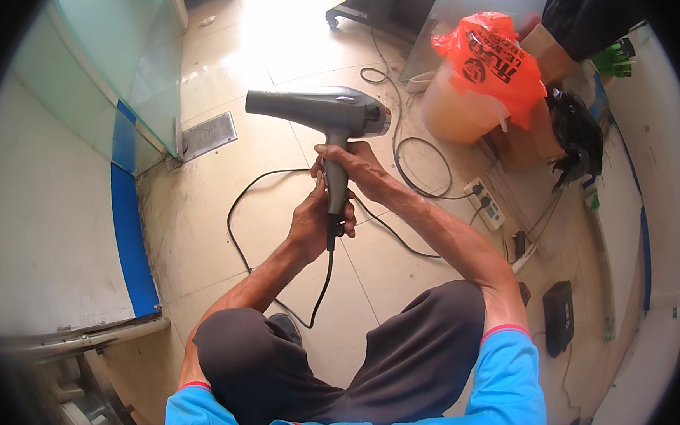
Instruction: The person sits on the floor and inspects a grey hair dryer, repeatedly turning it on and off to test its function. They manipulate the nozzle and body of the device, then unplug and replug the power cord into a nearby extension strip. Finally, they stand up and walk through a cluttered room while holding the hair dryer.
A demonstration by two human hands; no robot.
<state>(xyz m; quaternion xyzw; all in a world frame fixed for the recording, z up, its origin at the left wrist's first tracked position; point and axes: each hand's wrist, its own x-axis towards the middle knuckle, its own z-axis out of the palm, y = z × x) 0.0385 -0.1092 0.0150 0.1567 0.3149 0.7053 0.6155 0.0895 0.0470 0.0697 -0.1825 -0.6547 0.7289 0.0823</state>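
I hold a dark grey hair dryer (pixel 310 105) in front of me, its nozzle pointing left and its handle downward. My left hand (pixel 313 218) grips the lower handle from the left, with some fingertips showing on its right side. My right hand (pixel 353 165) is closed round the upper handle just below the body, thumb lying across it. The black cord (pixel 325 283) drops from the handle's end and loops over the tiled floor (pixel 376 288) between and beyond my bent knees.
A power strip (pixel 483 204) with plugs lies at right, below a bucket (pixel 451 112) topped with a red bag (pixel 487 63). Nearby are a black bag (pixel 573 136) and black box (pixel 558 316). A glass door (pixel 144 69), floor plate (pixel 209 133) and pipe (pixel 91 341) are left.
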